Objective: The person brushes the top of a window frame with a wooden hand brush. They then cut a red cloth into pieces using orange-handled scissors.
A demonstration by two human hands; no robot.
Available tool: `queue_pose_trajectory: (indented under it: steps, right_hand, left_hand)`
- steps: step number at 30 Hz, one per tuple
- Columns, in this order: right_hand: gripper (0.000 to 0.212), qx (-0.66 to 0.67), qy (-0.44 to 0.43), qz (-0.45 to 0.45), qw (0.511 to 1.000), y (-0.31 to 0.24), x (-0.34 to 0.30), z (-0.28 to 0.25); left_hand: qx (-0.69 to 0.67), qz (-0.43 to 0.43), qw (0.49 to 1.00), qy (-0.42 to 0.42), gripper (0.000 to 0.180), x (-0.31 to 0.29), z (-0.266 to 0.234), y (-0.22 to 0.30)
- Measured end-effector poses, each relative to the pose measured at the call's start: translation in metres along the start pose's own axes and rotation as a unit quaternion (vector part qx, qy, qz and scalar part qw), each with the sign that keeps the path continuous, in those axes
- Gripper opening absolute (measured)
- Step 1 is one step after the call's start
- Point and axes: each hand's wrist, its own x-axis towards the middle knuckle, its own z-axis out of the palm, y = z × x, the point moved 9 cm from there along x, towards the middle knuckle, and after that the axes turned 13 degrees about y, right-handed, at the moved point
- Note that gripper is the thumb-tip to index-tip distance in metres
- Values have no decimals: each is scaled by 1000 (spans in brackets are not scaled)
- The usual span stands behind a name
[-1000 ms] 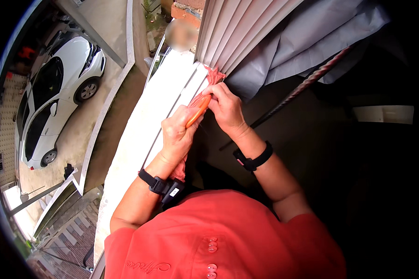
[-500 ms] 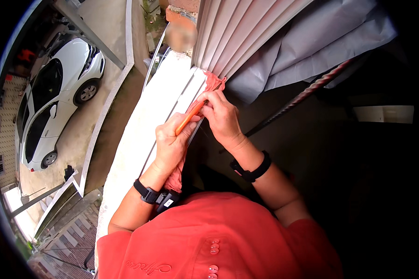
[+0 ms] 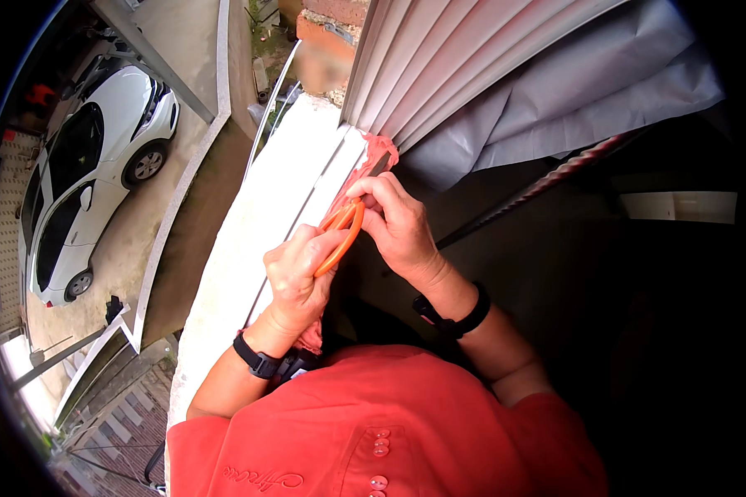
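Observation:
A pair of scissors point(image 3: 358, 225) with orange loop handles lies between my hands, its dark blades pointing up toward the window corner. My left hand point(image 3: 294, 273) is closed around the lower end of the handles. With thumb and fingertips, my right hand point(image 3: 394, 211) pinches the scissors near where handles meet blades. Underneath, a crumpled red cloth point(image 3: 376, 151) stretches along the window track; its upper end bunches in the corner below the pale ribbed panel. More of the cloth shows below my left wrist, and my left hand hides its middle.
A white sill point(image 3: 249, 207) and window track point(image 3: 319, 195) run diagonally on the left. Above stands a ribbed panel point(image 3: 431, 58), beside a grey sheet point(image 3: 555, 108) and a twisted pole point(image 3: 547, 178). Outside below, a white car point(image 3: 99, 178) is parked.
The scissors have turned so both handle loops and the blades show. My left hand has shifted slightly down and left; my right hand has slid a little down along the scissors.

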Motion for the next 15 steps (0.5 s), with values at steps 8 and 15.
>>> queue_pose_trajectory:
  steps: [8,15]
  right_hand:
    - [34,-33,131,43,990,-1,-15,-27]
    - [39,-136,98,64,984,45,2,-32]
  left_hand:
    - [-10,-61,998,-28,23,0,1,-15]
    - [-82,-110,990,18,15,0,-12,-18]
